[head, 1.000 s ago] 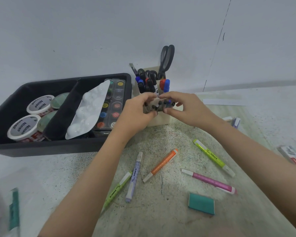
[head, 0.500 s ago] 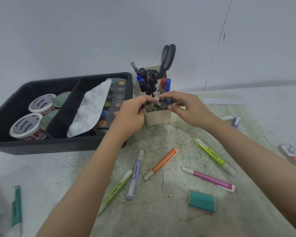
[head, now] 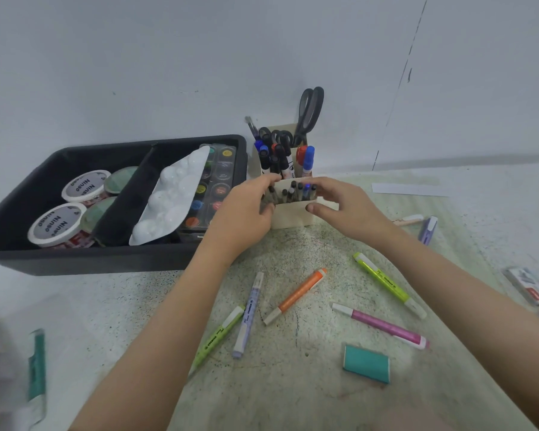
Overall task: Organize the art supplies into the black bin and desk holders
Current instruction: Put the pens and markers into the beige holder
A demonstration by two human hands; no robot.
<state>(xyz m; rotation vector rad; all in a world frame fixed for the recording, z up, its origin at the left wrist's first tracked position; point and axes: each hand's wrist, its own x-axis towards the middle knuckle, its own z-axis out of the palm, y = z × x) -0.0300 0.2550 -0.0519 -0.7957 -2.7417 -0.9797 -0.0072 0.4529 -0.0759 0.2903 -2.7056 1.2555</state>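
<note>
Both hands' fingers (head: 269,185) grip a bundle of pens (head: 296,192), upright, tips entering the holder (head: 293,214) directly below.

Both bare forearms reach forward and converge. The left hand (head: 246,209) is curled, palm turned right, its fingers (head: 269,181) bent around a cluster of thin dark-capped pens (head: 293,192). The right hand (head: 346,206) faces it, fingers arched over the same pens, thumb stretched below.
</note>
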